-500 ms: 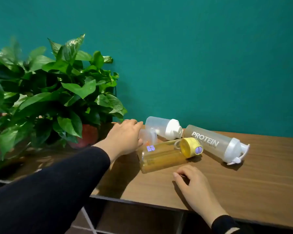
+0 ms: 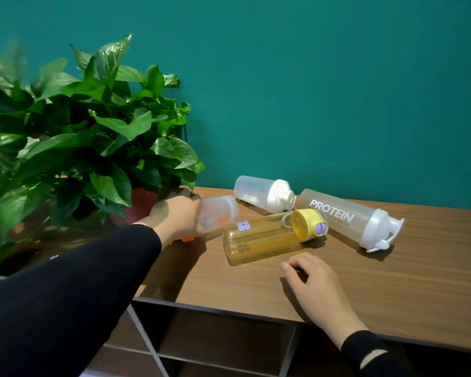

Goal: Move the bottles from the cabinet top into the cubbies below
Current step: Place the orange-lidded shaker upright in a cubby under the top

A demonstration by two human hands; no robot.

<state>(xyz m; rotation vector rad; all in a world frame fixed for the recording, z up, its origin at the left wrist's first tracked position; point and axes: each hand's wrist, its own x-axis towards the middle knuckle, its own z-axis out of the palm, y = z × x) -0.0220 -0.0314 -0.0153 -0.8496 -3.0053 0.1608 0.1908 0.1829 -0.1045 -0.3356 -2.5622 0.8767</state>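
Left hand (image 2: 178, 217) wrapped around small frosted bottle (image 2: 219, 213) with orange part, beside potted plant (image 2: 93, 126). Amber bottle (image 2: 259, 239) with yellow lid lying on tabletop (image 2: 392, 281), just right of it. White-capped bottle (image 2: 261, 193) and PROTEIN shaker (image 2: 346, 217) lying behind. Right hand (image 2: 314, 288) loosely curled, empty, fingertips on tabletop near amber bottle. Cubbies (image 2: 223, 341) below front edge.
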